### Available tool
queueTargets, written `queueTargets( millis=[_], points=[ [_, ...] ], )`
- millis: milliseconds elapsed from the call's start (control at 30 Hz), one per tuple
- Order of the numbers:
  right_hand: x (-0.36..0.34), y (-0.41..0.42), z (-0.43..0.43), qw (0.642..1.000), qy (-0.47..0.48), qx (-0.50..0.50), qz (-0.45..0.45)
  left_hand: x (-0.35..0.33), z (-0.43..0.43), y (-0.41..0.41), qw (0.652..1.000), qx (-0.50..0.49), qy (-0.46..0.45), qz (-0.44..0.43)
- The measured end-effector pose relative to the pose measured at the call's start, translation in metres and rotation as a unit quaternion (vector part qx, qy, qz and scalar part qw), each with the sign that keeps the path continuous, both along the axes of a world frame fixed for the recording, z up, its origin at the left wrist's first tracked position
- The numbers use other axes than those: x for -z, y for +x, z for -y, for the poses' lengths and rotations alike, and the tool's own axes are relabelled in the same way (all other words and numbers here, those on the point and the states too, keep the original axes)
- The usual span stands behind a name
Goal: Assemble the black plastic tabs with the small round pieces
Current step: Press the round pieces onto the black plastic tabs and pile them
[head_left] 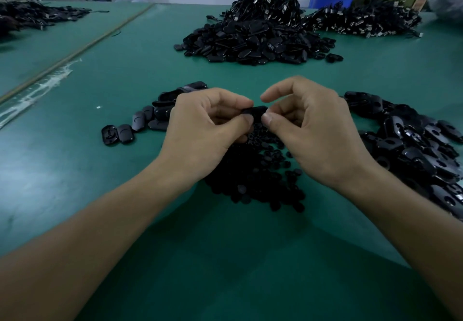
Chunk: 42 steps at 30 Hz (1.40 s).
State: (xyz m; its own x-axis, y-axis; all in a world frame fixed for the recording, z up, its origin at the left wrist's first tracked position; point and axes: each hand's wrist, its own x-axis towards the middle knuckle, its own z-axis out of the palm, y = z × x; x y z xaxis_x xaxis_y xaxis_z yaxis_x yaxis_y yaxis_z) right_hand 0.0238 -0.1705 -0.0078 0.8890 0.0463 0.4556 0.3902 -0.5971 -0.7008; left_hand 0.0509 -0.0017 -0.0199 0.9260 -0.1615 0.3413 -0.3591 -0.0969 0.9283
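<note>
Two hands meet over the middle of the green table mat [120, 75], and between them sits one black oval plastic tab [254, 112], held up off the surface; the left hand [205, 130] pinches its left end between thumb and forefinger, other fingers tucked under; the right hand [313, 130] has its thumb pressed against the right end, forefinger crooked just above and apart from it, remaining fingers curled behind. Whether a round piece is already seated in the tab, I cannot tell; the fingers hide it.

Directly below the hands lies a loose heap of small round black pieces [255, 177]; to the right, a big spill of glossy black tabs with holes [413, 145]; to the left, a small row of closed black tabs [140, 120]; far off, a tall mound of black parts [250, 42] with a tangle of black cables [363, 19] behind it.

My read: that tab is light, stiff and slick, so a grip on the narrow ends or edges looks best, leaving the flat face free; the round pieces look tiny and easy to drop, so a fingertip pinch suits them; push too far off-centre and the tab could well squirt out sideways.
</note>
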Motion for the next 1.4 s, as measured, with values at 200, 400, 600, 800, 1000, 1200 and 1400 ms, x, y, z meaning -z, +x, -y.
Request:
queueTargets(
  millis=[200,400,600,800,1000,1200,1400],
  points=[
    [-0.005,-0.003,0.001,1.000,-0.008,0.001,0.004,-0.001,0.000,-0.002,0.998,0.003,0.045,0.043],
    [-0.005,-0.004,0.000,1.000,-0.013,0.014,0.006,-0.001,0.000,-0.003,0.996,0.008,0.061,0.058],
    [-0.006,-0.005,-0.001,1.000,-0.014,0.023,0.011,0.000,0.001,-0.003,0.995,0.017,0.073,0.058],
    [-0.010,-0.003,0.004,1.000,-0.017,0.007,-0.003,0.000,0.001,-0.004,0.995,0.019,0.072,0.070],
    [-0.007,-0.004,0.002,1.000,-0.010,0.006,-0.020,0.004,0.000,-0.004,0.987,0.012,0.125,0.104],
    [-0.002,-0.002,-0.001,0.998,0.031,0.031,-0.041,0.004,-0.001,-0.006,0.967,-0.017,0.172,0.188],
    [0.001,-0.002,-0.004,0.997,0.045,0.002,-0.066,0.004,-0.004,-0.001,0.946,-0.044,0.233,0.220]
  ],
)
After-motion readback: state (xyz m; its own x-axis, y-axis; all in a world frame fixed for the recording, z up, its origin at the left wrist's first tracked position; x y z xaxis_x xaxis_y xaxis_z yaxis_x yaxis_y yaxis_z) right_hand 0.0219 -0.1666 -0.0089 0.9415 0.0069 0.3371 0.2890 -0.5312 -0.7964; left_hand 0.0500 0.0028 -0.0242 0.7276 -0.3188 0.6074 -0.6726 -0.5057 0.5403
